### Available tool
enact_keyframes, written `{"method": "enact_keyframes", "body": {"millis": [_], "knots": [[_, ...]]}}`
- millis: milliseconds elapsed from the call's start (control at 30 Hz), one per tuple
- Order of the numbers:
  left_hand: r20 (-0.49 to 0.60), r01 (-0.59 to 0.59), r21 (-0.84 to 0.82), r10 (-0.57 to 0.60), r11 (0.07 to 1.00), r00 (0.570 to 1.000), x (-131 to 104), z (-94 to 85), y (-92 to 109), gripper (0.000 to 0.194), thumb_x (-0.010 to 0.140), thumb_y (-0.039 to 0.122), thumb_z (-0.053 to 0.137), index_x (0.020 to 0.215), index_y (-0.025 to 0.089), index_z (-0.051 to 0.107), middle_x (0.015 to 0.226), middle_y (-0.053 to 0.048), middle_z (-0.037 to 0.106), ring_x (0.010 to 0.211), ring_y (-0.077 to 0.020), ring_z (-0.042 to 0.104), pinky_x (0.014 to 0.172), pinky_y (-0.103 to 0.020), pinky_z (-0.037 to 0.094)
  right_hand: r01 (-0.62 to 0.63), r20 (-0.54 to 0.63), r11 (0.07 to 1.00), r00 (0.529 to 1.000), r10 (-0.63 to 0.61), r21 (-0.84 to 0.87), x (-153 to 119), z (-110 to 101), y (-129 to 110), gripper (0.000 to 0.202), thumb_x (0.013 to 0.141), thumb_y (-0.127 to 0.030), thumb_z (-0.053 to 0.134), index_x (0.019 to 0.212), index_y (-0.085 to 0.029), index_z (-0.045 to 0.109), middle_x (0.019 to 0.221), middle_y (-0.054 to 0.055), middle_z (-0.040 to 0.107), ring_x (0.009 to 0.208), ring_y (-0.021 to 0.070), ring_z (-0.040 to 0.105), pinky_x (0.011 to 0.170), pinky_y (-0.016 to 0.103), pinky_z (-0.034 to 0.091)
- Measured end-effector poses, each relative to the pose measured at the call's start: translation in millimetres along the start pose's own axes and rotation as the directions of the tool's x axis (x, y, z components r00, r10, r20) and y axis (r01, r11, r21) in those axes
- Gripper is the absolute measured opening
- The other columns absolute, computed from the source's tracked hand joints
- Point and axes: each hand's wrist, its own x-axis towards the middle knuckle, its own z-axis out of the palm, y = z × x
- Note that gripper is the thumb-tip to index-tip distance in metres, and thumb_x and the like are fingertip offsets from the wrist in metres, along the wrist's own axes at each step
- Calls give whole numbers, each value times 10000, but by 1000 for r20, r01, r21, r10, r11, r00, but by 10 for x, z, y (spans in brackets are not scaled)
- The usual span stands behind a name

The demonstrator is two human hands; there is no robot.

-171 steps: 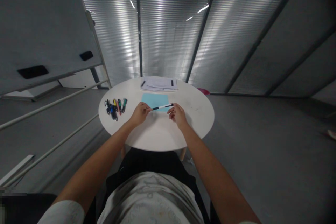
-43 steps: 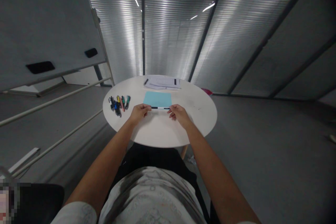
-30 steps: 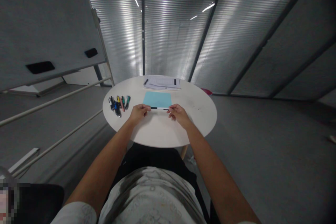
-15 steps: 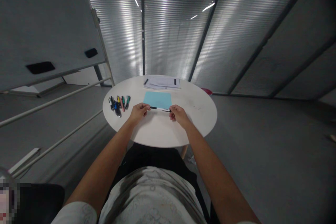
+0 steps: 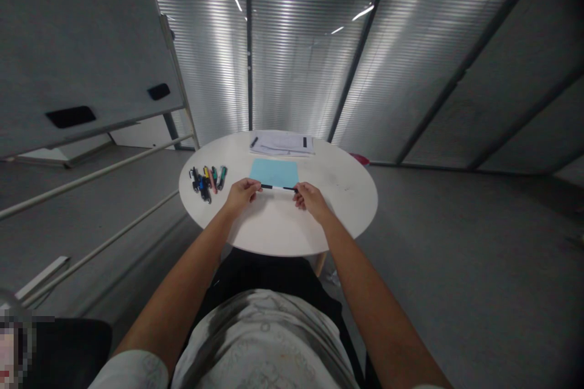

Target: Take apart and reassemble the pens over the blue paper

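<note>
A white marker with black ends (image 5: 277,187) is held level between both hands, just above the round white table (image 5: 347,206). My left hand (image 5: 241,194) pinches its left end and my right hand (image 5: 309,197) pinches its right end. The marker hangs over the near edge of a light blue sheet (image 5: 274,171) lying flat in the table's middle.
Several coloured markers (image 5: 207,179) lie in a row at the table's left. A stack of white papers (image 5: 281,143) with a black pen lies at the far edge. A whiteboard on a stand (image 5: 82,55) is at the left. Glass walls with blinds are behind.
Since 5.7 s ago the marker has gone from tilted to level. Over the last second both hands have barely shifted, still holding its ends.
</note>
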Motion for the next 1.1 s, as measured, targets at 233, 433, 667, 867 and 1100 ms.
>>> {"method": "enact_keyframes", "body": {"millis": [233,433,667,867,1100], "knots": [[3,-9,8,9,1000,1000,17,-19,-24,282,675,373,737,797,135,643,697,-16,647,453,-53,440,436,-216,306,42,25,999,999,-42,14,-8,-19,-5,371,704,-503,689,867,-194,562,712,-7,647,448,72,530,367,175,329],[24,-26,23,25,999,999,7,-21,-7,278,701,383,727,795,138,637,714,-28,658,448,-52,428,428,-214,276,67,-13,998,998,-67,-11,1,-7,2,407,671,-477,707,932,-198,563,830,1,656,449,64,545,358,180,327],[39,-27,3,26,1000,999,-2,-18,-5,274,696,384,736,776,142,633,678,-16,645,439,-51,414,425,-213,266,-14,3,1000,1000,14,-4,31,-12,31,374,766,-559,589,775,-189,538,595,-3,603,428,86,523,365,187,334],[32,-20,6,20,1000,999,-1,-21,-11,274,694,381,734,768,139,628,705,-26,663,442,-54,424,428,-217,278,66,2,998,998,-66,19,9,-30,26,354,681,-457,692,890,-188,596,732,-11,635,461,76,539,370,185,340],[44,-28,6,28,1000,999,-24,-12,15,287,696,394,735,783,140,632,718,-35,678,452,-59,430,437,-222,292,27,-22,1000,999,-26,8,13,-24,33,424,784,-609,581,830,-188,566,619,7,617,427,96,528,358,194,330]]}}
